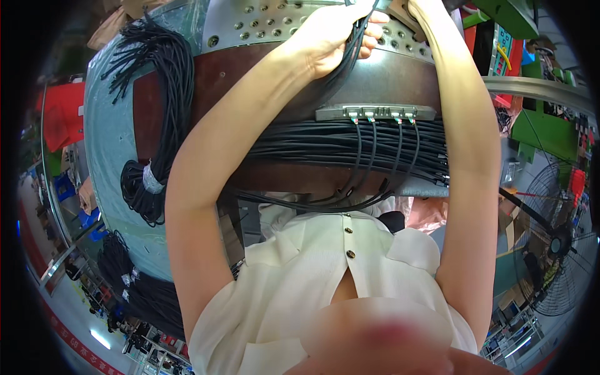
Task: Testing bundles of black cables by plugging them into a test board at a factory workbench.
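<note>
My left hand (340, 36) is closed round a small bunch of black cables (351, 53) at the top of the view, its fingers curled about them. My right arm reaches up to the top edge, where my right hand (426, 7) is mostly cut off and its fingers do not show. Below the hands, a metal bar fixture (337, 114) holds several cable ends with white tips and coloured wires. In front of it, a thick row of black cables (300, 140) lies across the brown board (250, 75).
A tied bundle of black cables (178, 81) hangs over the left of the table, with another bundle (144, 300) lower down. A perforated metal plate (265, 22) is at the back. To the right stand a black fan (558, 244) and green machinery (544, 128). A red bin (62, 115) is far left.
</note>
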`<state>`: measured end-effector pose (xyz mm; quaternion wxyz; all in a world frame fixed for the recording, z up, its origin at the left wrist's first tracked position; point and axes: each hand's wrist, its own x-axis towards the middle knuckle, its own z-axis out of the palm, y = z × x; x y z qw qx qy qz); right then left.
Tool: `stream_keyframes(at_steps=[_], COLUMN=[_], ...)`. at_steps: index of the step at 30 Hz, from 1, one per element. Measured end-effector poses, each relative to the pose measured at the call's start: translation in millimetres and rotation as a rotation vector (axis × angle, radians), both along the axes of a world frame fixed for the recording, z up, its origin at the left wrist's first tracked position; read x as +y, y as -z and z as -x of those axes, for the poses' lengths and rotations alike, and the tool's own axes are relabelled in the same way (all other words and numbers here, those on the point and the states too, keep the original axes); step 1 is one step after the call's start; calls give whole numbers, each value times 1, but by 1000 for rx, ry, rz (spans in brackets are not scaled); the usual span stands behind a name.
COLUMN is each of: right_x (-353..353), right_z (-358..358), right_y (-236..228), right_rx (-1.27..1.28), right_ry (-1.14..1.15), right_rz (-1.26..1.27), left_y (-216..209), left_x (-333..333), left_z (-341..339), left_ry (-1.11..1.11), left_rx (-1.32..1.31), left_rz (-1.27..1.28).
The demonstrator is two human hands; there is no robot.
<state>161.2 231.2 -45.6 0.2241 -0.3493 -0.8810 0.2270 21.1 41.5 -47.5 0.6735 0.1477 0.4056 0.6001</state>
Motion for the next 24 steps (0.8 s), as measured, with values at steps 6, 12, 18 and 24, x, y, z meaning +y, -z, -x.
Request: stream_keyframes(at_steps=[6, 12, 18, 24], right_x=[-56, -99, -103, -133], right_z=[0, 29, -13, -38], right_y=[-33, -11, -16, -16], right_rx=[20, 217, -9, -1], right_ry=[74, -202, -156, -321], right_rz=[-85, -21, 224, -547], left_y=[-37, -46, -84, -98], left_x=[-36, -79, -180, -245], left_z=[-11, -39, 82, 200], left_ry=[63, 20, -341, -311], left_rx=[28, -58, -93, 1099], left_rz=[33, 147, -233, 549])
